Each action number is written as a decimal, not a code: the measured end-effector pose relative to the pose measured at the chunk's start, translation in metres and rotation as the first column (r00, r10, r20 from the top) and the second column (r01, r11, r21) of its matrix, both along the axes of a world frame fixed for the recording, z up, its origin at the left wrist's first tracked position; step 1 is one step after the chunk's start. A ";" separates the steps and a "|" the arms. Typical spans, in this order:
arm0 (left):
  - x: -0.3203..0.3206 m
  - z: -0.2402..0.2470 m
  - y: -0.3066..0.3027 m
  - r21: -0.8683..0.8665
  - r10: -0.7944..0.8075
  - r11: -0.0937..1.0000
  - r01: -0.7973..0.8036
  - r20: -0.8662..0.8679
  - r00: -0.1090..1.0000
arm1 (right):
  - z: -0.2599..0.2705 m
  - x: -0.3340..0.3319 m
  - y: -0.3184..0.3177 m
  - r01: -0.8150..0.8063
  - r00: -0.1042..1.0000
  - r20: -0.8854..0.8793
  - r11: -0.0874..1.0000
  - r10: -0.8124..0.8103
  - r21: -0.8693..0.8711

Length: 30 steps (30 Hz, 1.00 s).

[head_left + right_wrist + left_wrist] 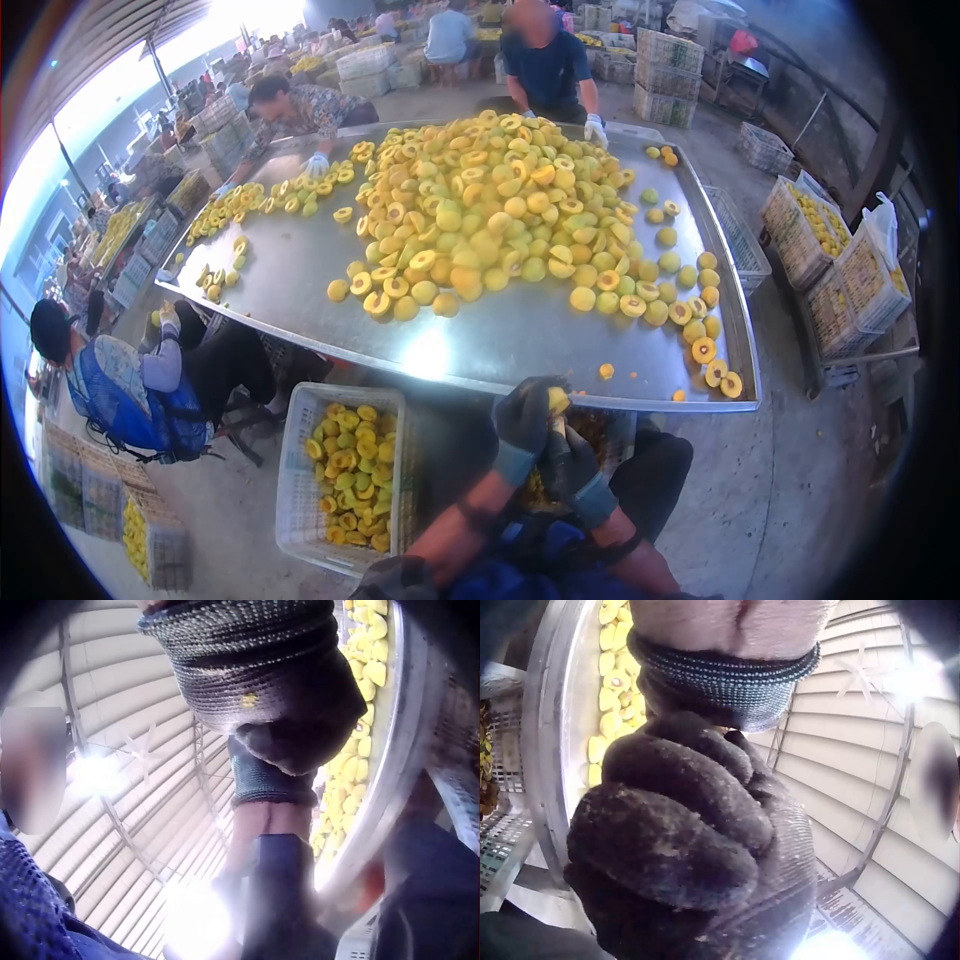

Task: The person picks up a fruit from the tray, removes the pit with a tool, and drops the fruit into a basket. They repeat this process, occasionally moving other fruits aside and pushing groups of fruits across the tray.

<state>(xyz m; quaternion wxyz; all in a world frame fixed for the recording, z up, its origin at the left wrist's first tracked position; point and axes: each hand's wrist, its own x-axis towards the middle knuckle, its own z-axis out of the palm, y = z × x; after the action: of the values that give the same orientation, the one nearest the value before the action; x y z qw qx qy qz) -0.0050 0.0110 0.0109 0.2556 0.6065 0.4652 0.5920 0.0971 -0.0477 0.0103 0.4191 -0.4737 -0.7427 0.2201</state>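
My left hand (525,415), in a dark dusty glove, holds a yellow peach (558,400) just off the table's front edge. Its fingers (667,840) are tightly curled in the left wrist view, hiding the fruit there. Close below, my gloved right hand (572,464) grips a narrow pale object (558,426) that points up at the peach; most of it is hidden. In the right wrist view the right glove (277,712) overlaps the left cuff (271,778). A big heap of whole and halved peaches (480,200) covers the middle of the metal table (300,300).
Left of my legs stands a white crate (290,480) of peach halves. Loose halves (715,372) lie near the table's right corner. Two people (545,65) (300,105) work across the table; another person (130,385) sits at left. Stacked crates (840,270) stand at right.
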 end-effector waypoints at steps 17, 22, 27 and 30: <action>0.004 0.000 0.007 -0.162 -0.080 0.985 0.064 -0.095 0.992 | 0.001 0.020 -0.007 -0.242 0.904 -0.426 0.857 0.029 -0.455; 0.000 0.009 0.013 -0.064 -0.260 0.964 0.258 -0.013 0.966 | 0.004 0.031 -0.015 -0.384 0.832 -0.545 0.600 -0.106 -0.702; 0.000 -0.031 0.036 0.403 -0.297 0.848 0.345 -0.178 0.938 | -0.003 0.037 -0.011 -0.431 0.790 -0.597 0.567 -0.139 -0.702; 0.001 -0.037 0.038 0.328 -0.462 0.831 0.449 -0.043 0.886 | -0.023 0.038 -0.012 -0.384 0.823 -0.559 0.629 -0.099 -0.676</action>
<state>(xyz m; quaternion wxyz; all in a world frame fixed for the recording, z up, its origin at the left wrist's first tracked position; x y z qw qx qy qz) -0.0043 0.0492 -0.0259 0.2932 0.7222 0.1970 0.5947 0.1347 -0.0601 -0.0127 0.3522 -0.4581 -0.4625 0.6724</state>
